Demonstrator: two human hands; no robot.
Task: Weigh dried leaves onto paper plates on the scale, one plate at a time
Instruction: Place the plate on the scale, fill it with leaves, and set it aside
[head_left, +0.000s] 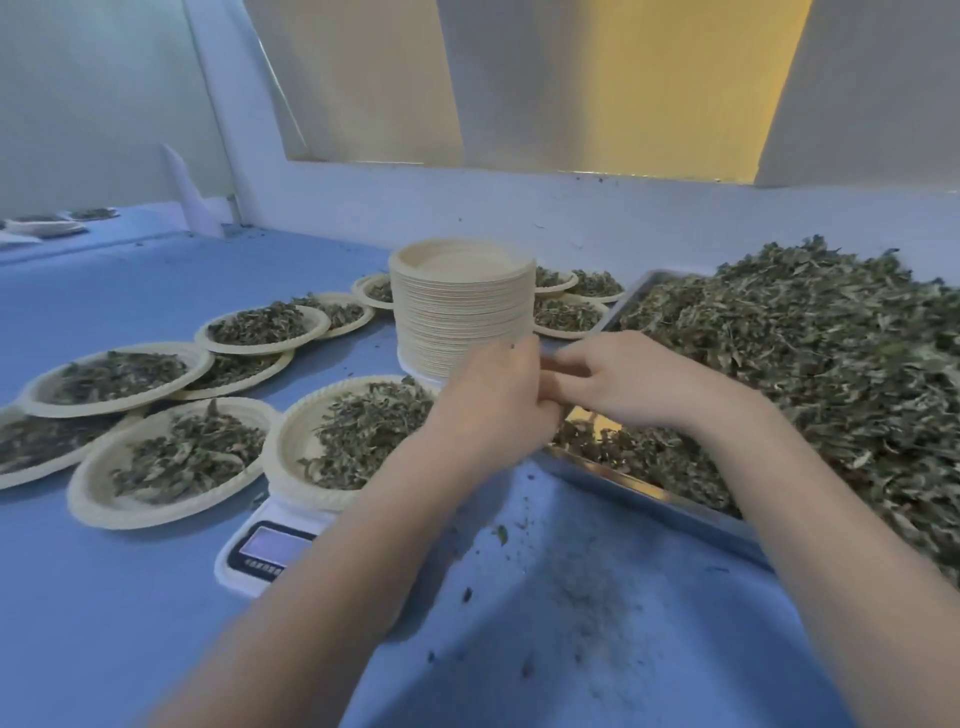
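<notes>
Plates (462, 306) are matt paper with ribbed rims. Tray (618, 475) is shiny metal, scale (258, 552) glossy white plastic, leaves (810, 353) dry and crinkly.

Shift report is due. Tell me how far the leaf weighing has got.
Done: several filled beige paper plates lie on the blue table left of the scale. In hand: another leaf-loaded paper plate sits on the white digital scale; left hand and right hand meet beside it. Left: a tall stack of empty plates and a heaped metal tray of dried leaves.

The scale (270, 545) display is too blurred to read; the left hand (493, 400) hides part of the plate (296, 447) on it.
</notes>
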